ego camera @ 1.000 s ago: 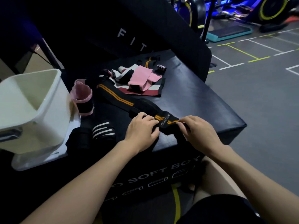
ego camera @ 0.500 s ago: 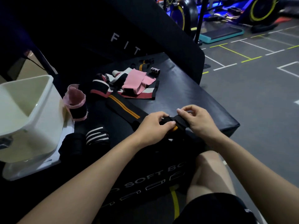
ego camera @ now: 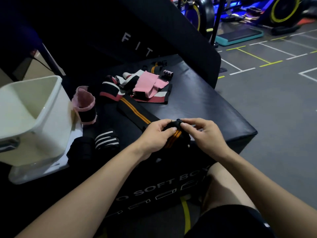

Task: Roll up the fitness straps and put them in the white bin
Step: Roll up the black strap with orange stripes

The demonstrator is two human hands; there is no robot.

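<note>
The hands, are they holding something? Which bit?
Yes. The left hand and right hand both grip the black strap with orange stripes at its rolled-up near end.

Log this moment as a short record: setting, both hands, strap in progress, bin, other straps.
setting: black padded box on a gym floor
left hand: grips the rolled end of the orange-striped strap
right hand: pinches the same roll
strap: partly rolled, tail lying flat on the box
white bin: left of the box, no strap visible inside
other straps: pink strap in an unrolled pile
</note>
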